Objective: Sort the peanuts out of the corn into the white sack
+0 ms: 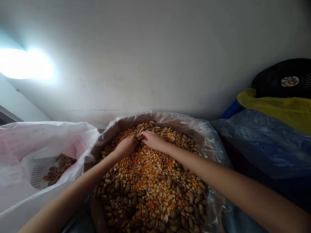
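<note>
A wide sack lined with clear plastic (211, 141) holds orange corn kernels (150, 169) mixed with unshelled peanuts (123, 192). Both hands are at the far part of the pile, close together. My left hand (127, 145) has its fingers curled down at the peanuts; its fingertips are partly hidden. My right hand (152, 139) faces it from the right, fingers bent around something small among the peanuts. What either hand holds is too small to make out.
On the left, a white plastic bag (4, 150) contains some peanuts (60, 168). A black fan (287, 76), a yellow cloth (284, 108) and a translucent plastic bag (273, 141) are on the right. A pale wall (151, 53) rises behind the sack.
</note>
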### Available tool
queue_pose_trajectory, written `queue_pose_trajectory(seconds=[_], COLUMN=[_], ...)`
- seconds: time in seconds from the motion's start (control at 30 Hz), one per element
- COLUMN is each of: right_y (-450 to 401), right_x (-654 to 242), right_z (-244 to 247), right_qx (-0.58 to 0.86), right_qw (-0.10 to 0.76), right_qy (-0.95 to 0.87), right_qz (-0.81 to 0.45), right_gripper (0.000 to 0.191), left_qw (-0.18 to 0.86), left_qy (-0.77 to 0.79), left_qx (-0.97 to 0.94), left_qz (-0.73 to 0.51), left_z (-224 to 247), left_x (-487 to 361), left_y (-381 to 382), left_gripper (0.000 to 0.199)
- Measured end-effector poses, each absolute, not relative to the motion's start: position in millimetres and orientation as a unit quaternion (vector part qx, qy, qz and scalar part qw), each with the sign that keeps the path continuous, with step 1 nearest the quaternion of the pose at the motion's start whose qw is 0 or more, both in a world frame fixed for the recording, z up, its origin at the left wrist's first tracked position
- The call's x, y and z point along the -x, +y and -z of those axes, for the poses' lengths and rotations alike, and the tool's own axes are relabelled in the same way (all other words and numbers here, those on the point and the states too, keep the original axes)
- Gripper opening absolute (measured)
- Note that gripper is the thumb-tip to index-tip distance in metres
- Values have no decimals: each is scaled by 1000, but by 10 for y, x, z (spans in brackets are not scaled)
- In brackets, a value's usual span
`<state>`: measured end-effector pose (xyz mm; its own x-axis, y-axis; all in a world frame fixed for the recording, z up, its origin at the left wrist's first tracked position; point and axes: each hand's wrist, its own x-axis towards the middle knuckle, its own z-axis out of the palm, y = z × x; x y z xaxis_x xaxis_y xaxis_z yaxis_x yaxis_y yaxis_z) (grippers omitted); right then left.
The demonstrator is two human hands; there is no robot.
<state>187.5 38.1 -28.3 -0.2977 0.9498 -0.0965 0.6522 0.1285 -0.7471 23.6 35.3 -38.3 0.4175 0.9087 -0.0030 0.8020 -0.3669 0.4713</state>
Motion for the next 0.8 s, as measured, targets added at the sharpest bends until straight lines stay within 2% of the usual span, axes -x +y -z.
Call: queue_pose_trajectory(seconds=[0.1, 0.13, 0.27, 0.37, 0.5, 0.57, 0.63, 0.73, 0.8], right_y=[383, 376, 343, 323, 298, 284, 267, 241, 229], right_x=[-1884, -1913, -2064, -2127, -2096, -2051, -2004, -1945, -1919], right_z=[325, 329, 314, 298, 290, 294, 303, 320, 326], right_qx=[557, 556, 545, 537, 539, 546, 552, 557, 560], right_qw=[241, 255, 318, 347, 340, 322, 301, 279, 277], right_qy=[-674, -654, -566, -524, -513, -528, -554, -595, -609], right_qz=[-421, -445, -530, -562, -575, -566, -545, -507, -488], right_gripper=[25, 25, 23, 18, 19, 20, 16, 10, 10], left_qw=[229, 266, 529, 601, 588, 546, 436, 235, 195], left_qy=[527, 533, 516, 488, 500, 520, 547, 552, 545], left_qx=[-793, -765, -527, -455, -460, -503, -622, -783, -809], left_qz=[-201, -246, -420, -441, -439, -422, -352, -165, -102], left_z=[427, 426, 385, 354, 322, 301, 283, 280, 294], left_x=[-200, -193, -207, -199, -126, -92, -76, -89, -111], left_y=[246, 223, 216, 244, 240, 212, 175, 128, 113], left_gripper=[24, 24, 25, 26, 18, 19, 22, 26, 26])
